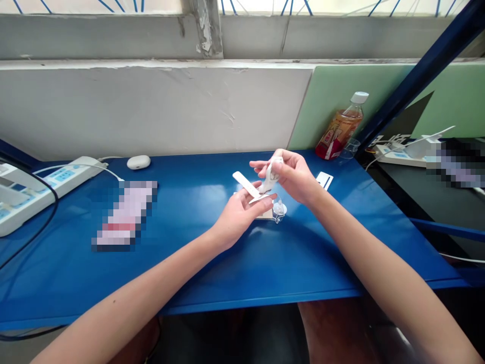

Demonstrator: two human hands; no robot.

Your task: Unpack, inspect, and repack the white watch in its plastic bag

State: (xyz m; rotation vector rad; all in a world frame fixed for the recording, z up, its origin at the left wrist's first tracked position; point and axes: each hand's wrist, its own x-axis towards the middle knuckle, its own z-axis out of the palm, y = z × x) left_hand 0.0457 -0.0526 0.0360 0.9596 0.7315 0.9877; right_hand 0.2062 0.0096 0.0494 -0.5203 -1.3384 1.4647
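Close above the desk, my left hand point(242, 215) is closed on a long white strip with a rounded end point(243, 181) and a thin pointed white piece point(261, 198) by the thumb. My right hand point(293, 174) pinches a white curved piece with a rounded head point(270, 177); its lower end meets or nearly meets the strip. I cannot make out whether these parts are joined. Partly hidden below my hands are a beige flat piece point(265, 214) and a small clear item with a chain point(279, 210). A white card-like piece point(325, 180) lies beyond my right wrist.
On the blue desk point(189, 273), a phone point(127, 215) with a cable lies left, near a white earbud case point(138, 162) and a power strip point(56, 184). A drink bottle point(343, 126) stands back right beside a slanted blue post point(417, 76). A wall closes the back.
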